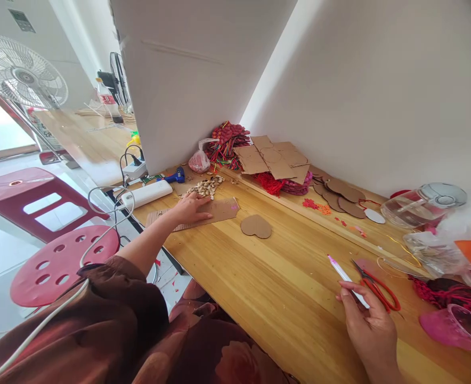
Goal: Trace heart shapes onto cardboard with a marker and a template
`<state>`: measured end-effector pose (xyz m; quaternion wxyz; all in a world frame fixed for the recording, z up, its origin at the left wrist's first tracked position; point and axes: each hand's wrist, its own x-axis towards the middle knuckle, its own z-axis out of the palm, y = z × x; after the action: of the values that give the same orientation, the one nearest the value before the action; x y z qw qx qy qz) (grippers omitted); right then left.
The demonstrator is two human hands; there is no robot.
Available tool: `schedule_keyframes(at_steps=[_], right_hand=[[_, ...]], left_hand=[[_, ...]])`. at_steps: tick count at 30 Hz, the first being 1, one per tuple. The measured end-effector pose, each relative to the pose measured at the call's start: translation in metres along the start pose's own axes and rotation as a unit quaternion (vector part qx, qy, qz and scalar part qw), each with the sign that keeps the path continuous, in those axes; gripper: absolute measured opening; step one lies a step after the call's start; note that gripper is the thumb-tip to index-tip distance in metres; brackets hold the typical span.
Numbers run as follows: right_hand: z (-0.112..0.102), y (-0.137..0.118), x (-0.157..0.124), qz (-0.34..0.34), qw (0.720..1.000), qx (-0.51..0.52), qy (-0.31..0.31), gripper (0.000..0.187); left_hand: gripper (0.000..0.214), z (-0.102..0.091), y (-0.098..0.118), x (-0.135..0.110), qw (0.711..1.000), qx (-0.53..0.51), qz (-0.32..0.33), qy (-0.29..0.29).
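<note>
My left hand (190,207) reaches out to the left and lies flat with fingers spread on a sheet of brown cardboard (219,209), right beside a heap of pale shells or seeds (208,186). My right hand (369,325) is closed around a white pen with a pink tip (345,276), held over the wooden table (267,288). Red-handled scissors (377,287) lie just right of that hand. A cut-out cardboard heart (256,226) rests on the table between my hands.
Cardboard sheets (273,159), red tassels (283,185) and brown cut-outs (341,194) sit along the white wall. A glass jar (419,205), plastic bags and a pink cup (455,326) crowd the right. A power strip (147,193), blue tool (175,176), red stools (59,261) and fan (22,72) are left.
</note>
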<state>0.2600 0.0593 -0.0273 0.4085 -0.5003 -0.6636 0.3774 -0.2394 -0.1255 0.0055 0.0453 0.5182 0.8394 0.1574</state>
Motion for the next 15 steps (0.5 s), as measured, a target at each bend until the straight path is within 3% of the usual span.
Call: schedule_keyframes(at_steps=[4, 10, 15], right_hand=[[0.001, -0.008, -0.002, 0.018, 1.000, -0.013, 0.004, 0.046], [0.002, -0.007, -0.003, -0.007, 1.000, 0.009, 0.009, 0.043], [0.004, -0.005, -0.003, -0.046, 0.999, 0.013, 0.009, 0.038]], left_hand=[[0.098, 0.002, 0.009, 0.004, 0.999, 0.018, -0.036, 0.011], [0.074, 0.005, 0.032, -0.020, 1.000, 0.003, 0.013, -0.005], [0.069, 0.014, 0.051, -0.038, 0.999, -0.014, 0.050, -0.011]])
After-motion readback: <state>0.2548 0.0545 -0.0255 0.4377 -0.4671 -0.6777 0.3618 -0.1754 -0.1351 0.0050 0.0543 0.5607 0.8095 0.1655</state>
